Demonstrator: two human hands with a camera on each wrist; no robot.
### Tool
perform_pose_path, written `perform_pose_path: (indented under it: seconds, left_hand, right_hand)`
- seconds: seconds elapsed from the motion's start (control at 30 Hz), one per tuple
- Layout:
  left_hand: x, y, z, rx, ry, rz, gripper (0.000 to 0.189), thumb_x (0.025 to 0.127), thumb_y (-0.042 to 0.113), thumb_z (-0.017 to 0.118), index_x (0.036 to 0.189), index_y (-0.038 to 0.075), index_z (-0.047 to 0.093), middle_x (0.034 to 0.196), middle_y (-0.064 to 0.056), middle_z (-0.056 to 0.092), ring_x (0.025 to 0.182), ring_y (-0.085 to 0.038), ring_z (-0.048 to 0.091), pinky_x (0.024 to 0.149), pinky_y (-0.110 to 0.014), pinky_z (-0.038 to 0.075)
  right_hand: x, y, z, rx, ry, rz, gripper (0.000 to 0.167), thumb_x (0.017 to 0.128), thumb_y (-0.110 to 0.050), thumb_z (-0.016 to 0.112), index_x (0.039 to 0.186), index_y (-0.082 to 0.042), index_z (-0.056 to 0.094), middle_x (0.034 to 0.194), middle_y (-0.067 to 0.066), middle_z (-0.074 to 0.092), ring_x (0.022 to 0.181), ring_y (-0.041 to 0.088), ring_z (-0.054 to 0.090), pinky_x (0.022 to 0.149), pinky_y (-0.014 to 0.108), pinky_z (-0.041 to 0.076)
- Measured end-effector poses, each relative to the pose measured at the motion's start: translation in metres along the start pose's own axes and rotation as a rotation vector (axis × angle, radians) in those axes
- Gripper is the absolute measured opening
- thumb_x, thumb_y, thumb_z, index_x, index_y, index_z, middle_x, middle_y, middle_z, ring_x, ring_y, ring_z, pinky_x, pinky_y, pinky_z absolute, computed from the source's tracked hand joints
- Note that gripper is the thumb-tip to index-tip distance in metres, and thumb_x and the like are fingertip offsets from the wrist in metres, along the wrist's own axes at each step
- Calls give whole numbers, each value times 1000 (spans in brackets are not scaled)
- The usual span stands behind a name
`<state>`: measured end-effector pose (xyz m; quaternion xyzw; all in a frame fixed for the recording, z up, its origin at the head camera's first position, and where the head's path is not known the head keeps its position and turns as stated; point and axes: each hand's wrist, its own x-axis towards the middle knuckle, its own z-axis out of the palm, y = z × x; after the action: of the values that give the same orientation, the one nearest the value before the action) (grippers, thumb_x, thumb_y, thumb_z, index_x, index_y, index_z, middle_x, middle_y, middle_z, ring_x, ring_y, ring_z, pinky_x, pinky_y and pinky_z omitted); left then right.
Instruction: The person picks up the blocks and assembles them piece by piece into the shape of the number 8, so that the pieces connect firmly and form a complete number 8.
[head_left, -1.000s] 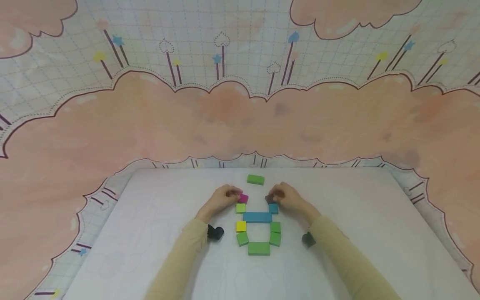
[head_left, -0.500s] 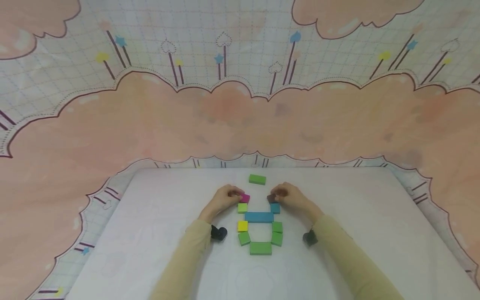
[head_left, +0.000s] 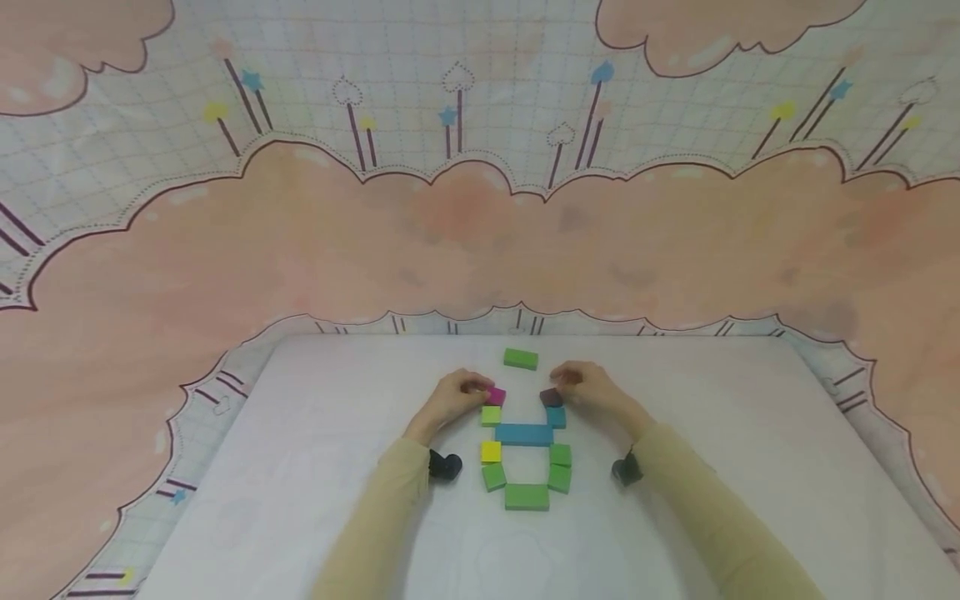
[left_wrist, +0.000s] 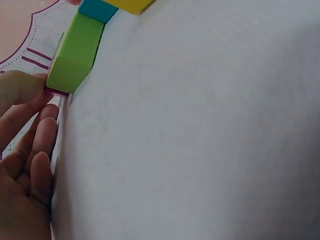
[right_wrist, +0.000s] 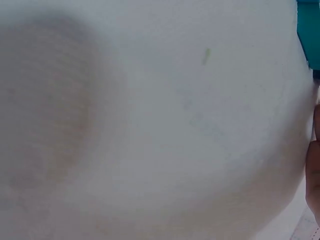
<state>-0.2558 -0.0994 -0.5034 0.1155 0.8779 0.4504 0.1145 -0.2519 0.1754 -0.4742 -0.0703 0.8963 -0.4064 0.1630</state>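
In the head view my left hand [head_left: 452,400] pinches a magenta block [head_left: 497,397] between thumb and fingers, just beyond a lime green block [head_left: 491,416]. The left wrist view has the thumb and finger of the left hand [left_wrist: 25,145] at a thin magenta edge beneath the lime block [left_wrist: 75,55]. On the other side, a dark brown block [head_left: 551,397] lies beyond a small blue block [head_left: 556,417]. My right hand [head_left: 596,396] is beside the brown block, index finger lifted off it and thumb close by. The right wrist view catches only a bit of fingers [right_wrist: 313,175].
A long blue block [head_left: 524,434] bridges the two sides. Nearer lie a yellow block [head_left: 491,452], several green blocks [head_left: 560,455] and a wide green block [head_left: 527,497]. Another green block [head_left: 521,359] lies apart at the back of the white table [head_left: 300,500].
My right index finger has risen from the brown block, which now shows more fully. The left hand keeps its pinch on the magenta block. The whole head view has shifted slightly.
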Motion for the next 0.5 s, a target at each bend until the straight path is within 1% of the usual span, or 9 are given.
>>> perform_pose_path:
  seconds: [0.1,0.23,0.43,0.5]
  left_hand:
    - [-1,0,0,3,4,7,23,89,19,66,112,16,70,108,-4,64,93,-16,54,85,-31,45]
    - [-3,1,-1,-4,7,5,24,90,20,65,113,16,69,109,-4,64,94,-16,54,85,-31,46]
    - [-1,-2,1,-23,12,11,22,89,20,66,111,15,70,106,-4,65,92,-15,57,85,-31,46]
    - [-1,-4,1,-26,13,19,22,89,20,65,110,15,70,105,-4,65,92,-15,57,85,-31,47]
  right_hand:
    - [4,-2,0,2,15,6,30,91,-6,57,121,-8,62,114,13,62,103,25,56,88,39,50]
    - [10,-4,-1,-6,46,-10,29,92,-7,58,120,-8,63,113,13,63,102,25,56,88,38,50]
    - [17,-13,0,-34,118,-106,26,93,-8,57,117,-4,63,114,15,64,105,28,57,92,42,49]
    - [18,-18,1,-33,130,-124,26,92,-8,57,118,-4,63,114,16,64,106,29,57,92,43,49]
